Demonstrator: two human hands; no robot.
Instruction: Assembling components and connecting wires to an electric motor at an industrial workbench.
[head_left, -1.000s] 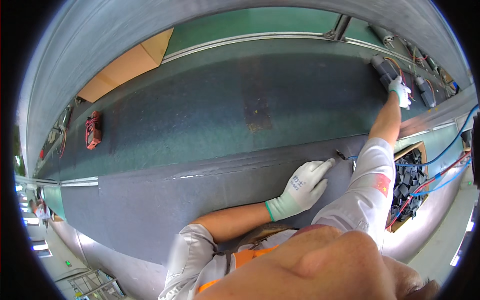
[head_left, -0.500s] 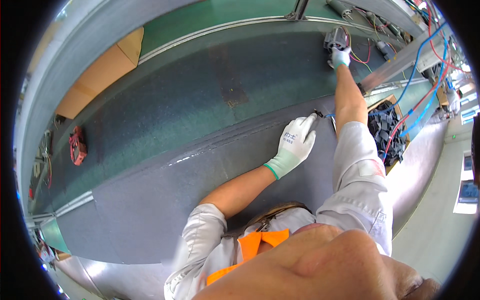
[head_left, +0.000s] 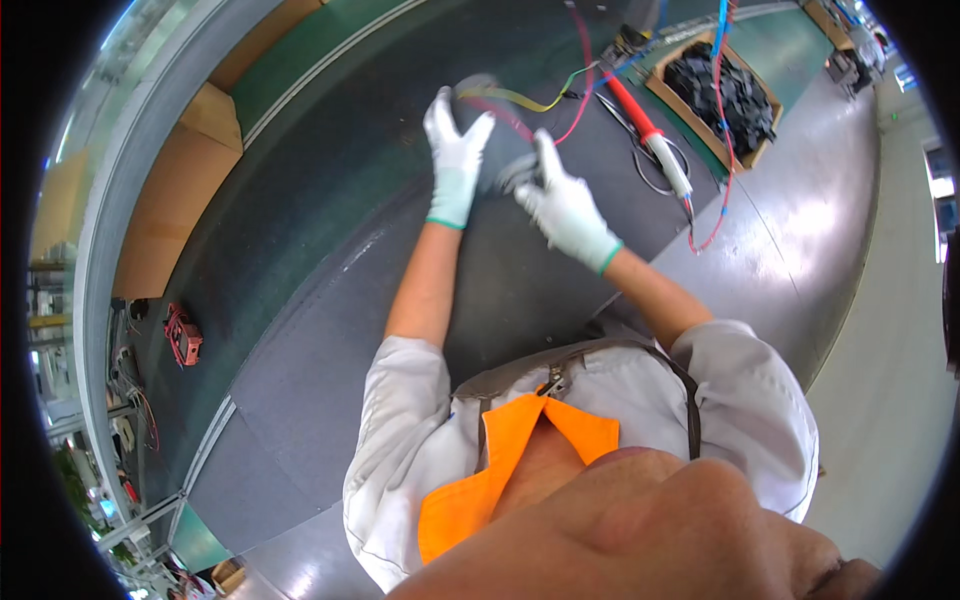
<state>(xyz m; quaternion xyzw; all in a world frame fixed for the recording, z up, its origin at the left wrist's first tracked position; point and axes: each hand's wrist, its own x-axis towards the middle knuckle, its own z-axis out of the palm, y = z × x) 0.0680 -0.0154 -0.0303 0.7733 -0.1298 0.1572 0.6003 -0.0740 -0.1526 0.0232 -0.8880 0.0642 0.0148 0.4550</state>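
A grey, cylinder-like motor (head_left: 506, 145) is smeared by motion between my two gloved hands, over the dark work surface. Yellow and red wires (head_left: 530, 102) trail from its far end to the right. My left hand (head_left: 456, 155) is at its left side, with thumb and fingers apart around it. On the near right end, my right hand (head_left: 570, 208) has its fingers curled against the motor. The exact contact of the fingertips is blurred. To the right lie a red and white corded tool (head_left: 645, 130) and what look like scissors (head_left: 658, 165), partly behind it.
An open cardboard box (head_left: 765, 155) of black pieces stands at the far right. Red and blue cables (head_left: 722, 100) hang before it. A red clamp-like tool (head_left: 183, 335) lies on the green belt at left, near a large carton (head_left: 185, 200) and a metal frame rail (head_left: 110, 190).
My right hand has brought the motor from the far right towards me. My left hand has left the small black piece on the blue wire and moved to the motor. The view has turned.
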